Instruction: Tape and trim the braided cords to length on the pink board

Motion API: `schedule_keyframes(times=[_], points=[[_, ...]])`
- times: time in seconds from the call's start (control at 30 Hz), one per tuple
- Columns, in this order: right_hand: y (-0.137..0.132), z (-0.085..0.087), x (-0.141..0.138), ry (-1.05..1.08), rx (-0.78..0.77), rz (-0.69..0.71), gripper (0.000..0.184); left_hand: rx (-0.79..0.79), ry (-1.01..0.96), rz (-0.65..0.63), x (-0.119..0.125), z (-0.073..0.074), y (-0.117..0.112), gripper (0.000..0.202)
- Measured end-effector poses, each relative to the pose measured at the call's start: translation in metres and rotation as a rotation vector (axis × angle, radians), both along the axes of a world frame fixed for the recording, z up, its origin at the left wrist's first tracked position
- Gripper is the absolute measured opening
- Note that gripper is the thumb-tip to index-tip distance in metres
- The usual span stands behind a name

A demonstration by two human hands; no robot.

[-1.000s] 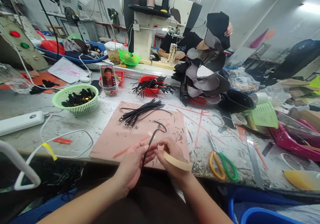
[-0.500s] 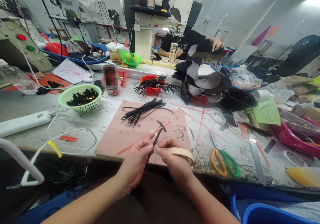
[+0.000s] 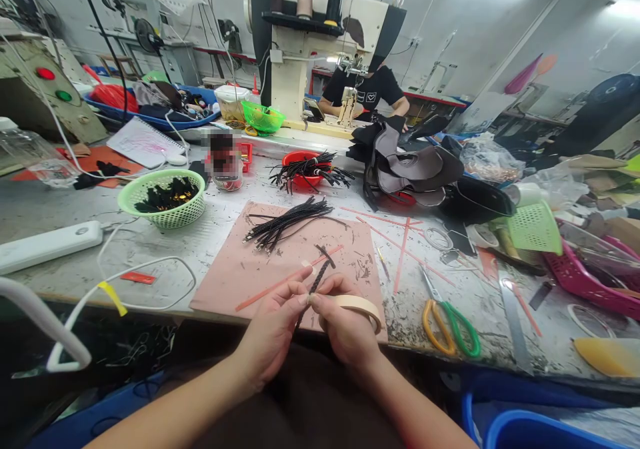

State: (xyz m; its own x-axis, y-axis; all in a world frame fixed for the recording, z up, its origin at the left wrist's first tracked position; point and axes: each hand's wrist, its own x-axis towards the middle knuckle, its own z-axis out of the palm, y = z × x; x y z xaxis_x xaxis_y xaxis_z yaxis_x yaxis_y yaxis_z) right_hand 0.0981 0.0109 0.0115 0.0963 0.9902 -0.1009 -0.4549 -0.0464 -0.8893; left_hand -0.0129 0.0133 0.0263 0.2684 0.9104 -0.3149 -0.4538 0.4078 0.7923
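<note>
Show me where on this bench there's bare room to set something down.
Best patch: the bench between the green basket of black pieces, the white cable and the pink mat, lightly specked. Smaller: the mat's left part, between the black cord bundle and the long red strip. Crowded: the right side, with scissors, steel ruler and magenta basket.

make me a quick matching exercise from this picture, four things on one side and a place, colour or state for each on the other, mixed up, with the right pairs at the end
Things
1. braided cord
2. roll of tape
3. scissors
4. red bowl

Places, colours, states
A. partly orange, partly green
B. pale ring, in the right hand
C. under a spread of black cords
D. dark, between the fingers of the left hand

Right pairs: 1-D, 2-B, 3-A, 4-C
</note>
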Motion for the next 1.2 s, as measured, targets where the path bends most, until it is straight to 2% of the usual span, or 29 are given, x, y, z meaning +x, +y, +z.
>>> schedule_keyframes(times=[0.1, 0.2, 0.3, 0.4, 0.5, 0.63, 0.77, 0.87, 1.07, 1.13, 1.2], points=[[0.000, -0.002, 0.000, 0.008, -0.016, -0.002, 0.025, 0.076, 0.072, 0.004, -0.003, -0.001, 0.000, 0.013], [0.001, -0.003, 0.002, 0.015, -0.034, 0.033, 0.023, 0.236, 0.179, 0.013, -0.008, -0.002, 0.001, 0.010], [0.000, -0.004, 0.004, -0.079, -0.035, 0.054, 0.018, 0.340, 0.297, 0.003, -0.011, -0.001, 0.002, 0.008], [-0.001, -0.007, 0.007, -0.255, 0.010, -0.003, 0.012, 0.296, 0.358, -0.035, -0.011, 0.002, 0.004, 0.012], [0.000, -0.006, 0.011, -0.384, 0.126, -0.007, 0.004, 0.164, 0.239, -0.084, -0.010, 0.006, 0.004, 0.020], [0.004, 0.001, 0.018, -0.414, 0.302, 0.112, 0.005, -0.004, 0.024, -0.131, -0.009, 0.011, 0.004, 0.028], [0.008, 0.007, 0.025, -0.443, 0.340, 0.205, 0.006, -0.086, -0.070, -0.184, -0.009, 0.011, 0.004, 0.037], [0.008, 0.007, 0.027, -0.409, 0.307, 0.244, 0.005, -0.075, -0.029, -0.175, -0.009, 0.009, 0.005, 0.034], [0.005, 0.006, 0.019, -0.415, 0.270, 0.176, 0.004, 0.159, 0.277, -0.072, -0.014, 0.009, 0.005, 0.019], [0.005, 0.007, 0.018, -0.426, 0.289, 0.170, 0.005, 0.160, 0.291, -0.090, -0.014, 0.008, 0.005, 0.017], [0.007, 0.007, 0.020, -0.462, 0.345, 0.173, 0.005, 0.123, 0.216, -0.121, -0.014, 0.007, 0.005, 0.020]])
